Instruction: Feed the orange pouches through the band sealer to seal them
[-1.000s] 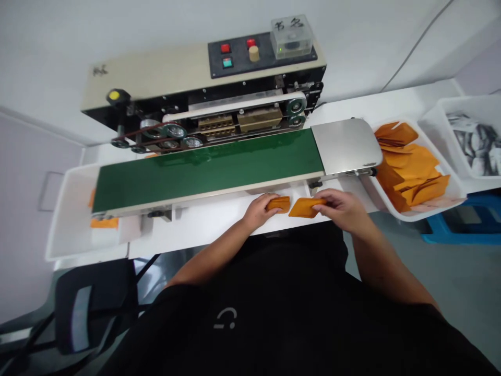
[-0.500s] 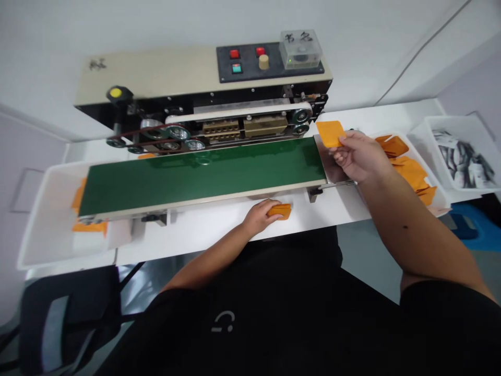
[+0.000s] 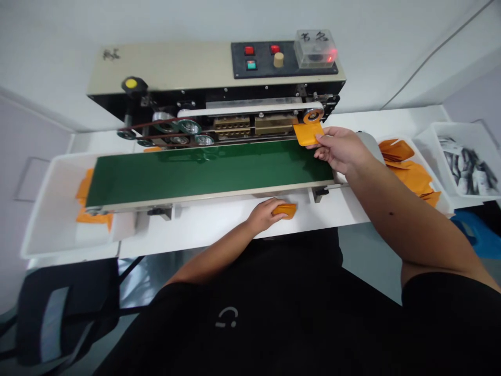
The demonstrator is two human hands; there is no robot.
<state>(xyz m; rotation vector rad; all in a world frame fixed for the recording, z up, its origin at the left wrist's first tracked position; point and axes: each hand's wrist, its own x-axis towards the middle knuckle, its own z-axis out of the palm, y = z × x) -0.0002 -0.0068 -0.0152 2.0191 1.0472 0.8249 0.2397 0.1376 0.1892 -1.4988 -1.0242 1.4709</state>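
Between the fingers and thumb of my right hand [image 3: 340, 149] is a small orange pouch [image 3: 308, 133]. Its upper edge sits at the right-hand rollers of a band sealing machine [image 3: 188, 65], over the right end of the green conveyor belt [image 3: 211, 169]. My left hand [image 3: 266, 215] rests on the white table in front of the belt, closed around a small stack of orange pouches [image 3: 285, 210]. Part of that stack is hidden under its fingers.
On the right, a white bin [image 3: 444, 205] holds many orange pouches [image 3: 410, 175]. Beyond it, another bin [image 3: 434, 130] contains black-and-white packets [image 3: 467, 167]. At the belt's left end stands a white bin [image 3: 45, 209] with orange pouches [image 3: 94, 215]. A dark chair [image 3: 82, 313] is at lower left.
My right hand has carried its pouch left, from beside the machine to the rollers. A red light now glows in the clear box. My left hand keeps its stack; the view has shifted slightly.
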